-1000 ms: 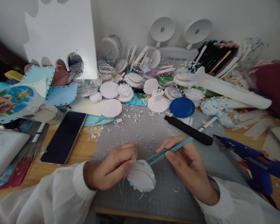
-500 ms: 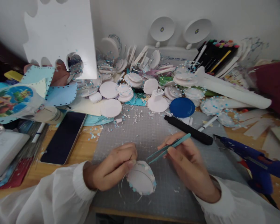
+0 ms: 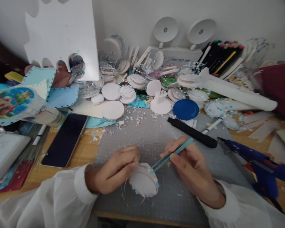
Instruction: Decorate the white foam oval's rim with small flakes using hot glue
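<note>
No legible text; the printed sheet [image 3: 14, 101] looks too blurred.

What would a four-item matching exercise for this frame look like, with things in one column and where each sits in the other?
Things
1. tweezers
2. white disc
3. phone
4. glue gun

Places
A. held by the left hand on the grey cutting mat
B. pinched in the right hand
C. flat on the desk, left of the mat
D. lying at the mat's right side

Pairs: 1-B, 2-A, 3-C, 4-D
</note>
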Action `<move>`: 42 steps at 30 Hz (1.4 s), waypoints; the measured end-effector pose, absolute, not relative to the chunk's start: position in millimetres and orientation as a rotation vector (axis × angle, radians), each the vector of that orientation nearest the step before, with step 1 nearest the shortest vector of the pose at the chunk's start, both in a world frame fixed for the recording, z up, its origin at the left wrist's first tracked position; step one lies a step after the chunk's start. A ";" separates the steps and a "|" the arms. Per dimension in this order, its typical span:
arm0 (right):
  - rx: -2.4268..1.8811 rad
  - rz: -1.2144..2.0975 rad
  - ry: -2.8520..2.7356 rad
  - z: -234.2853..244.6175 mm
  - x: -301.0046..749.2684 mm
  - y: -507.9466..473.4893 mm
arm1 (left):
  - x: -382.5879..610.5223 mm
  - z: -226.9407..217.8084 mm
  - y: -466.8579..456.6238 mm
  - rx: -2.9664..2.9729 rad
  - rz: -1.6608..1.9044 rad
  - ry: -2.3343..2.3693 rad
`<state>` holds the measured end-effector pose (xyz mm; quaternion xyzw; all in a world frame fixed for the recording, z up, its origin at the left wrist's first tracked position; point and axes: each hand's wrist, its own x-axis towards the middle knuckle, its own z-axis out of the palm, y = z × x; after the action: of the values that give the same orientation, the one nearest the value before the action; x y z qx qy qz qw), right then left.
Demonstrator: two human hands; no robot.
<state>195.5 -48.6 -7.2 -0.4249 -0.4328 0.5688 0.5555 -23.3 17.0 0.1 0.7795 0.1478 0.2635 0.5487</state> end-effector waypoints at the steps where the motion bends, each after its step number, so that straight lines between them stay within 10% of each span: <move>1: -1.002 1.345 -1.019 -7.3 195.5 -48.5 | -23.0 0.3 17.1 1.848 0.624 0.349; 20: -0.904 1.429 -0.455 -7.4 199.7 -29.3 | -17.5 3.0 15.5 2.267 0.344 0.418; 42: -0.865 1.466 -0.874 -12.0 192.3 -31.6 | -27.3 -5.2 19.3 1.731 0.987 0.705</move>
<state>192.3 -31.6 -12.0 -0.3695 -0.3732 0.6263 0.5761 -27.3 19.3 -5.2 0.7131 0.2905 0.4065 0.4917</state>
